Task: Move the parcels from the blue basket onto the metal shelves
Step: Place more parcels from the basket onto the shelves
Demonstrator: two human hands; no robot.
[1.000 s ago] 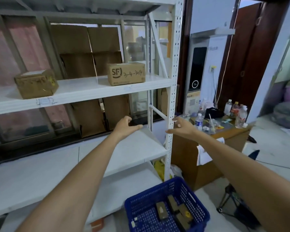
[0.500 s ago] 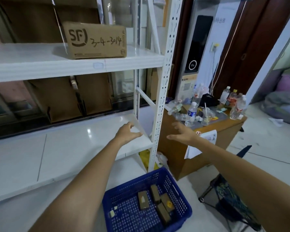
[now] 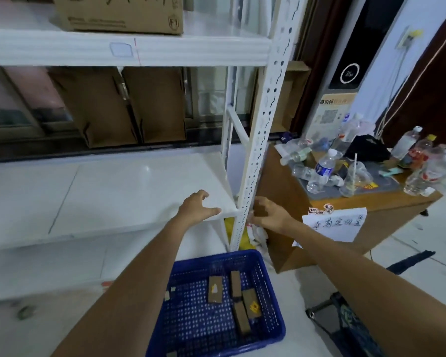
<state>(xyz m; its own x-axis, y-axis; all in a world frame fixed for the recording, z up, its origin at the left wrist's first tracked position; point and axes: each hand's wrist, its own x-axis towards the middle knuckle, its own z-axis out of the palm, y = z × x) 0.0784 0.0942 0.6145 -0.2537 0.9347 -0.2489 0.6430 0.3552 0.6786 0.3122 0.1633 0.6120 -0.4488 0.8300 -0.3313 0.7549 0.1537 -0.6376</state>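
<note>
A blue basket (image 3: 273, 331) stands on the floor below me and holds several small brown parcels (image 3: 215, 289). White metal shelves (image 3: 113, 194) rise in front, and one cardboard parcel (image 3: 119, 15) sits on the upper shelf. Above the basket, my left hand (image 3: 196, 207) hovers over the front corner of the middle shelf, fingers spread and holding nothing. My right hand (image 3: 269, 215) is just right of the perforated shelf post (image 3: 263, 124), fingers loosely bent, empty.
A wooden desk (image 3: 371, 207) cluttered with plastic bottles stands to the right, with a handwritten paper sign (image 3: 332, 226) on its front. Flattened cardboard (image 3: 129, 106) leans behind the shelves. A dark stool (image 3: 340, 320) sits at the lower right.
The view has tilted down and moved closer to the shelves. Both hands have dropped from mid-air to the level of the middle shelf's corner, still empty.
</note>
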